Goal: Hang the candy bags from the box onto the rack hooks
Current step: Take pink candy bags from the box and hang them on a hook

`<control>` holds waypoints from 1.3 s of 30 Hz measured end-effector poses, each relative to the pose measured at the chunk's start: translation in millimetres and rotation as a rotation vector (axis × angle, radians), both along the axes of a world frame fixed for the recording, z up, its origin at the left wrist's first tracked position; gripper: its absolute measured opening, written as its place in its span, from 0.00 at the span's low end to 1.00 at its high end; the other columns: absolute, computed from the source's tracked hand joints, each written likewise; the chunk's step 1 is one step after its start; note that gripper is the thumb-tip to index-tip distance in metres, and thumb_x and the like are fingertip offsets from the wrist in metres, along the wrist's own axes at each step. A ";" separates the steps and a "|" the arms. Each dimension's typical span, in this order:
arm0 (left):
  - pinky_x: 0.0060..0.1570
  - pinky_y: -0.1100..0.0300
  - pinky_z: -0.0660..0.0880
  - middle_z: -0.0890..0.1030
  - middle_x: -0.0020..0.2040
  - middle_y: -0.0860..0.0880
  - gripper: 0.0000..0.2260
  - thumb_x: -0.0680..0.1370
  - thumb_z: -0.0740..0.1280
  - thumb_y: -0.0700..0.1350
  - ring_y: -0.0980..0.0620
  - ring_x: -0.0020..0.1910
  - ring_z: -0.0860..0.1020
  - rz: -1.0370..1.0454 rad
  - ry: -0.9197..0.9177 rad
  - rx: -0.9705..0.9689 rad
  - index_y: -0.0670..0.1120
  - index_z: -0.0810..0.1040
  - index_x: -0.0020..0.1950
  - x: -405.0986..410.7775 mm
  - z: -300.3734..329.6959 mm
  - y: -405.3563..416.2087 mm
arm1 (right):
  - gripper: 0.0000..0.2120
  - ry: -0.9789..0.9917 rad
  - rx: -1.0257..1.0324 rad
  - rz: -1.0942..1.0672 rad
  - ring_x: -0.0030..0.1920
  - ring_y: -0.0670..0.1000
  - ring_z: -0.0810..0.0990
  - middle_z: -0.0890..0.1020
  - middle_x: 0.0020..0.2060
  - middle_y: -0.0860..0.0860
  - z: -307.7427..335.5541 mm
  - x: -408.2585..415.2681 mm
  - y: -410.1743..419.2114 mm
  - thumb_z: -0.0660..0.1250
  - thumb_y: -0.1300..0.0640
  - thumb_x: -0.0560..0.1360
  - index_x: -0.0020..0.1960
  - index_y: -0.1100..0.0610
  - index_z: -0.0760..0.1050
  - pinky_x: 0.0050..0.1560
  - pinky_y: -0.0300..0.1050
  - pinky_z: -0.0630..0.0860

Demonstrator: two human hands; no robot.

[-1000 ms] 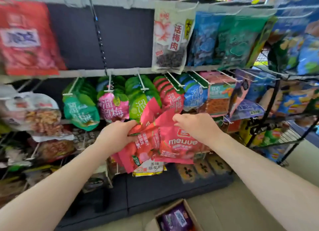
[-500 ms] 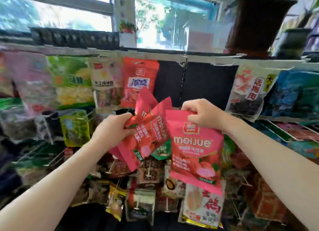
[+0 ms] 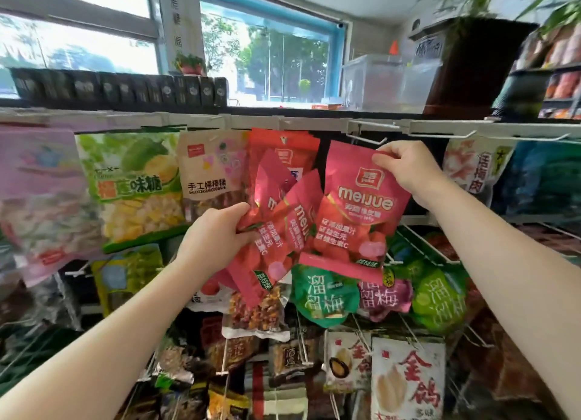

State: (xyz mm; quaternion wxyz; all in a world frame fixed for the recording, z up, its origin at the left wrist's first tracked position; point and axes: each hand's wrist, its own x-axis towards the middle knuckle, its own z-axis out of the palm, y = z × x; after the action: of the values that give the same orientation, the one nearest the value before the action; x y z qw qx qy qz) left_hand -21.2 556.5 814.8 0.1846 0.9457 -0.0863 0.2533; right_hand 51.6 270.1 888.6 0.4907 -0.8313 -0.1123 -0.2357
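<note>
My right hand [image 3: 407,171] pinches the top right corner of one pink "meijue" candy bag [image 3: 355,212] and holds it up just below a bare white hook [image 3: 367,140] on the top rail. My left hand [image 3: 217,234] grips a fanned bunch of the same pink candy bags [image 3: 276,231], held lower and to the left. Behind the bunch a red bag [image 3: 283,146] hangs on the top row. The box is out of view.
The top rail [image 3: 314,122] carries more empty white hooks [image 3: 440,133] to the right. Hanging bags fill the rows left, below and right, including a green durian candy bag [image 3: 132,187]. Black boxes [image 3: 119,88], a clear bin [image 3: 386,80] and a dark planter [image 3: 471,64] sit on the shelf top.
My view has tilted up from the lower rows to the top rail. My right hand has pulled one pink bag away from the bunch and raised it toward the empty hook.
</note>
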 end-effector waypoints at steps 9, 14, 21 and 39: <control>0.32 0.56 0.70 0.69 0.30 0.56 0.10 0.74 0.68 0.51 0.44 0.35 0.76 -0.056 0.059 0.095 0.51 0.68 0.40 49.2 -1.7 -34.8 | 0.07 0.013 0.124 -0.111 0.31 0.45 0.79 0.80 0.33 0.48 20.7 40.4 -34.0 0.69 0.59 0.72 0.36 0.51 0.75 0.35 0.40 0.74; 0.40 0.53 0.76 0.74 0.37 0.51 0.11 0.74 0.68 0.52 0.42 0.43 0.79 -0.063 0.060 0.121 0.48 0.73 0.50 70.2 0.3 -49.6 | 0.09 0.025 0.017 0.024 0.26 0.38 0.79 0.81 0.29 0.45 31.0 51.3 -41.1 0.68 0.58 0.73 0.36 0.50 0.75 0.32 0.36 0.74; 0.42 0.52 0.76 0.81 0.45 0.47 0.12 0.73 0.69 0.53 0.42 0.47 0.78 -0.046 0.034 0.106 0.48 0.74 0.50 94.1 -6.1 -60.1 | 0.06 0.144 0.082 0.224 0.25 0.44 0.80 0.83 0.25 0.46 40.6 71.4 -45.2 0.68 0.59 0.73 0.37 0.54 0.78 0.30 0.38 0.78; 0.45 0.49 0.77 0.82 0.46 0.47 0.14 0.72 0.70 0.52 0.43 0.47 0.79 -0.023 0.002 0.061 0.49 0.76 0.55 107.0 -4.0 -58.1 | 0.06 0.206 0.203 0.331 0.26 0.45 0.80 0.82 0.25 0.47 25.0 94.3 -50.9 0.69 0.60 0.71 0.36 0.54 0.77 0.28 0.38 0.78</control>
State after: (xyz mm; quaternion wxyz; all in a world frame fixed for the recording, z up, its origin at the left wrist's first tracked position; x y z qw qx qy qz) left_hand 85.8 498.5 810.8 0.1585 0.9501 -0.1045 0.2476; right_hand 145.8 219.2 913.6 0.6128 -0.7675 -0.1722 -0.0757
